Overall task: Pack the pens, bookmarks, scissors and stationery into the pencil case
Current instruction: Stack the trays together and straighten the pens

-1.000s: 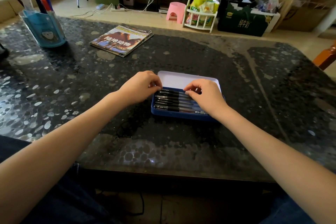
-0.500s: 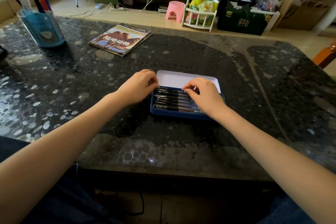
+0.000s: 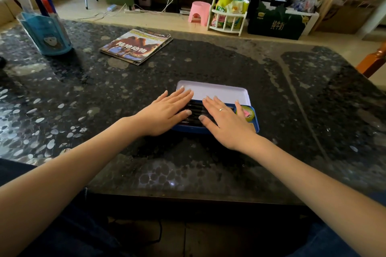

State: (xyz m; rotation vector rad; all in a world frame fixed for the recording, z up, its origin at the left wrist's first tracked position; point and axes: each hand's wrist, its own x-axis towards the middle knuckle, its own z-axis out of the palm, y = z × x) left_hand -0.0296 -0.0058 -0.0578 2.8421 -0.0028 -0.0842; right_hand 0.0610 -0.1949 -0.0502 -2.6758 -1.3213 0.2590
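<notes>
A blue tin pencil case (image 3: 256, 123) lies open at the middle of the dark table, its white lid (image 3: 219, 92) flat behind it. Several black pens (image 3: 195, 110) lie side by side in its tray. A small roll of tape (image 3: 248, 113) sits at the tray's right end. My left hand (image 3: 165, 113) lies flat over the left part of the pens, fingers straight. My right hand (image 3: 224, 120) lies flat over the right part, fingers straight, a ring on one finger. Both hands hide most of the pens.
A blue pen holder (image 3: 47, 32) with markers and a ruler stands at the table's far left. A stack of magazines (image 3: 136, 46) lies behind the case to the left. A wooden chair (image 3: 373, 62) shows at the right edge.
Both hands were curled with fingertips on the pens; now their fingers are spread flat over them. The tape roll at the tray's right end has come into sight.
</notes>
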